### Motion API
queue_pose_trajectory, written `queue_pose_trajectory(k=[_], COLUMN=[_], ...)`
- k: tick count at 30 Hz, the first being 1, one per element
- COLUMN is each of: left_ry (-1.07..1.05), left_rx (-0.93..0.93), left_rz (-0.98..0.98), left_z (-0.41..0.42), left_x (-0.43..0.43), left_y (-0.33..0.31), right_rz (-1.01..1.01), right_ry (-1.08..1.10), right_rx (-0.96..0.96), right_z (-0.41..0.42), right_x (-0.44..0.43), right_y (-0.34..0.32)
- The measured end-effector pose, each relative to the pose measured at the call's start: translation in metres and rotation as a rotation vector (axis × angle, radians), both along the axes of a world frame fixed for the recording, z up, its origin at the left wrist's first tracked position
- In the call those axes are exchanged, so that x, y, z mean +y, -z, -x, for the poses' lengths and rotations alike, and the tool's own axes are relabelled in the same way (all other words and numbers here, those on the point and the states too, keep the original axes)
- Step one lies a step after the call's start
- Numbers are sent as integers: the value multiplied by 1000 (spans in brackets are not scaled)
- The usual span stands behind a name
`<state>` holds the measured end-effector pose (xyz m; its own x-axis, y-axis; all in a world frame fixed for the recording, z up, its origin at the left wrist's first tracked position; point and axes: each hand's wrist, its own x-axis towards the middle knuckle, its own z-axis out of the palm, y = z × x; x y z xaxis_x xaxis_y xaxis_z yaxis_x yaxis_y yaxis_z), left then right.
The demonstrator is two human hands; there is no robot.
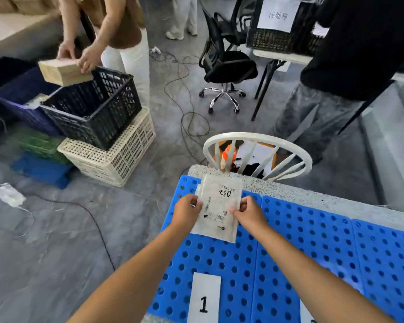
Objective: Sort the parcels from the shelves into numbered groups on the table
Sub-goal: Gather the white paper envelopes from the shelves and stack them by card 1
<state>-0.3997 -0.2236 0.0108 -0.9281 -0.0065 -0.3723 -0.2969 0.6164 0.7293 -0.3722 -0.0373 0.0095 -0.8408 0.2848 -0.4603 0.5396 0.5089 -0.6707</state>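
Note:
A flat white parcel bag (219, 201) with a barcode label and handwritten "032" lies over the far left corner of the blue perforated mat (313, 234) on the table. My left hand (188, 209) pinches its left edge and my right hand (248, 212) pinches its right edge. A white card marked "1" (204, 299) lies on the mat nearer me, below the parcel. A second white card (307, 313) shows only its corner at the bottom edge.
A white chair (259, 152) stands behind the table's speckled far edge (289, 190). Stacked crates (98, 127) sit on the floor at left, where a person holds a cardboard box (63, 71). Cables cross the floor. Another person in black stands at right by an office chair (226, 66).

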Motion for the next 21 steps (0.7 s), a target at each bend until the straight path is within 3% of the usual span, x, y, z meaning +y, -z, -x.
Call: queue_pose_trajectory(k=[12, 21], left_ry=[113, 187], left_rx=[-90, 39], left_rz=[-9, 50], left_z=[13, 36], left_x=[-15, -23], left_y=[40, -3], right_rz=[-12, -132], right_ry=[42, 36], right_rx=[-88, -45], right_z=[12, 9], right_x=[-19, 16], right_y=[18, -23])
